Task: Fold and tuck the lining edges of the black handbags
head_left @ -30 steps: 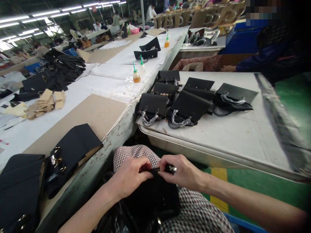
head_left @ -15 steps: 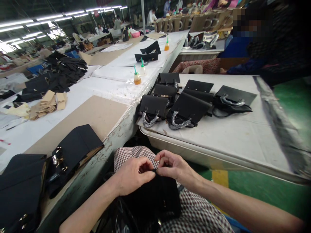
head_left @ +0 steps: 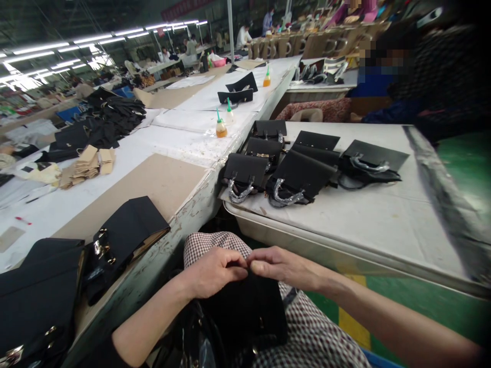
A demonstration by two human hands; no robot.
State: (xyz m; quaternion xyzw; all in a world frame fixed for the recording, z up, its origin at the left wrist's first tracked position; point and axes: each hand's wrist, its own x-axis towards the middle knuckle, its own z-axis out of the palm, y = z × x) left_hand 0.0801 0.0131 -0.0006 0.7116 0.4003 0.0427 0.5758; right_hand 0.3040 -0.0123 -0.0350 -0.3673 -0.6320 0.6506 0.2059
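Several pale worktables (head_left: 383, 220), green floor (head_left: 460, 158)

Black sleeve (head_left: 103, 354); checked garment (head_left: 320, 329)

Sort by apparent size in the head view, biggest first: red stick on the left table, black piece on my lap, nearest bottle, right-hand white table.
1. Right-hand white table
2. Black piece, enlarged by being close to the camera
3. Nearest bottle
4. Red stick
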